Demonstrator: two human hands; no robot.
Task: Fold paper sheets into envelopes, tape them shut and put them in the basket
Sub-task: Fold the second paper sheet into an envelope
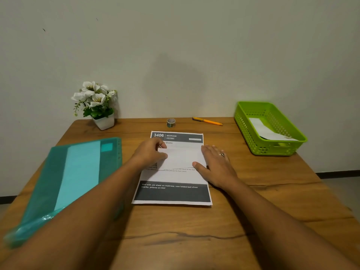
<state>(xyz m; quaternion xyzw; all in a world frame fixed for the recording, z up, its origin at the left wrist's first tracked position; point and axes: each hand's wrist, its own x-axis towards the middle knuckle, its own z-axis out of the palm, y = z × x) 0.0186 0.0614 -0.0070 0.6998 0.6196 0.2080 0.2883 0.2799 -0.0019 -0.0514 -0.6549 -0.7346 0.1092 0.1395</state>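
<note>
A printed paper sheet [172,191] with dark header and footer bands lies flat in the middle of the wooden table. On top of it rests a smaller folded white paper [181,156]. My left hand [150,152] pinches that folded paper's left edge with curled fingers and thumb. My right hand [215,162] lies flat on its right edge, fingers straight. A small roll of tape [171,122] stands behind the sheet. The green perforated basket [243,117] at the far right holds one folded white envelope [266,131].
An orange pen [207,121] lies by the back edge, right of the tape. A white pot of white flowers [96,106] stands at the back left. A teal plastic folder [72,178] with pale sheets covers the table's left side.
</note>
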